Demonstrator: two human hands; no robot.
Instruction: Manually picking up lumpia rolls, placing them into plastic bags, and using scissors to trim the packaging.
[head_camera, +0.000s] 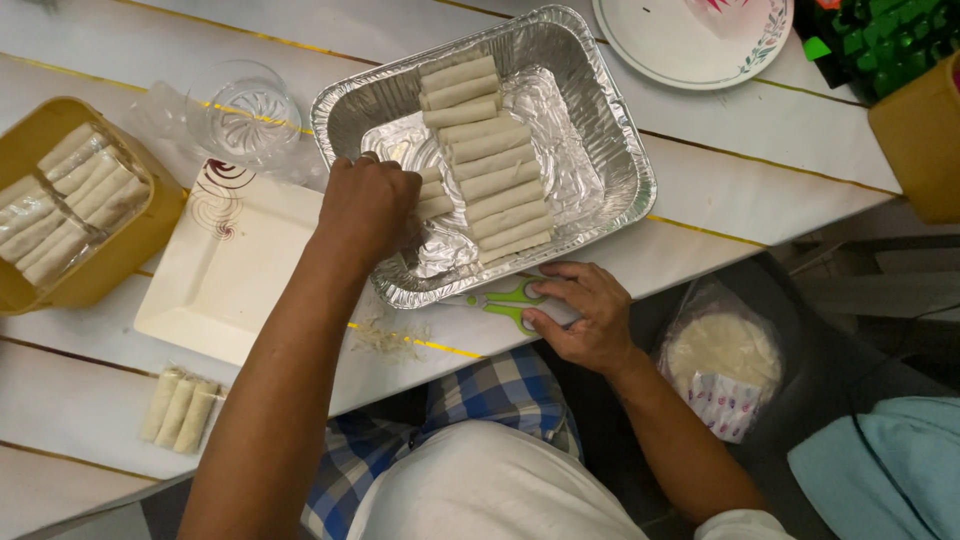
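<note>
While crinkled, foil tray (600, 150) under left hand (368, 205)

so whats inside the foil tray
A long row of pale rolled wrappers lies in the foil tray. The left hand covers part of a shorter second row.

A yellow plastic tub (120, 255) sits at the far edge of the white wooden table (790, 150), with pale rolls lined up inside it. Near it stands a clear glass cup (245, 115). Just beside the cup lies a flat cream square plate (215, 290) with a swirly red pattern on one corner. Three small pale rolls (180, 410) lie side by side on the table, near the plate. A round white plate with a flowery rim (690, 45) sits at the top. Below the table rests a clear bag of round flat wrappers (722, 360).
</note>
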